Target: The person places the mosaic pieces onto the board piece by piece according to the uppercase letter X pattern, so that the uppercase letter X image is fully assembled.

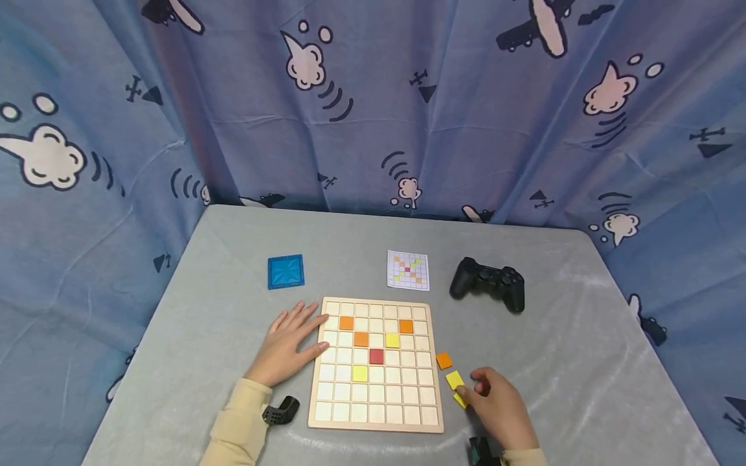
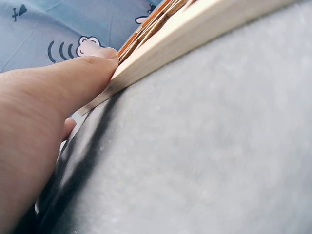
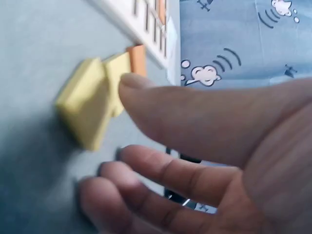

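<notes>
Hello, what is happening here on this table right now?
A person is working at a wooden grid board that holds a few orange, yellow and red tiles. The left hand rests flat against the board's left edge. The right hand reaches at loose yellow tiles beside the board. A pattern card lies behind it.

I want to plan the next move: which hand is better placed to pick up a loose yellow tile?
The right hand: its fingers already reach the yellow tiles. The left hand lies flat against the board.
</notes>
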Tool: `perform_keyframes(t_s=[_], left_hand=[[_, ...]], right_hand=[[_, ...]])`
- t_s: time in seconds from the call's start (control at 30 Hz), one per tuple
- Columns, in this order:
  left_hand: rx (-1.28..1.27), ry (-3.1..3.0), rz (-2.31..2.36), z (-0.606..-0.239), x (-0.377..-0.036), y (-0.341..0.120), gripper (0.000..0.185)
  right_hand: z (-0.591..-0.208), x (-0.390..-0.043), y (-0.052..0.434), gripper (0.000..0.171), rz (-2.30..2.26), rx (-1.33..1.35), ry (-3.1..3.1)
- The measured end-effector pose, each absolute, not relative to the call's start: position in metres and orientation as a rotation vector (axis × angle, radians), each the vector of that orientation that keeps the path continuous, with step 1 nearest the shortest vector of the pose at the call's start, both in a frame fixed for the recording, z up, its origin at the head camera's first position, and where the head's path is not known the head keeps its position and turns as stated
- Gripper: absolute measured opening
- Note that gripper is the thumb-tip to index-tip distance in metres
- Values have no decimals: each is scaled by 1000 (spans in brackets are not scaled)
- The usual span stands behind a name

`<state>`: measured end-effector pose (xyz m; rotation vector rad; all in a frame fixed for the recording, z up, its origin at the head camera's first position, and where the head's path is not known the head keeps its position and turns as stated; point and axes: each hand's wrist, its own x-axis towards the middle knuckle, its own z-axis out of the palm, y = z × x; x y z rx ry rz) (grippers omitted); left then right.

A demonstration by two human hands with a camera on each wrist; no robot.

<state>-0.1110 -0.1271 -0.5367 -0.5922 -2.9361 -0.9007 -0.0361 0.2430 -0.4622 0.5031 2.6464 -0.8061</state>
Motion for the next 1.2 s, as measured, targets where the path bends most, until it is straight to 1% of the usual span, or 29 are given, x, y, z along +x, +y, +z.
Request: perform_keyframes(t_s=[0.07,0.17,0.47,0.7,1.03,1.2], left_hand=[[-586,-2933,-907,-536,-110,-127,59],[-590,-2906,-921,-535,-110,-128,59],[-602,-2922,-922,-535,-110,-128,59],[-593,-2913,-931,-534,-111,-128,58],[-601,-2933,-915,-535,-110,-128,59],[-594,-2934,-916,-535,-111,-128,59]], right_hand=[[-465,-35,246,43,-803,508,2640],[-468,-34,246,43,-811,499,2645],[-472,-31,238,29,-796,485,2667],[-471,-31,235,26,-789,466,2676],[-460,-29,237,16,-859,469,2719],[-453,-33,230,13,-988,495,2697]])
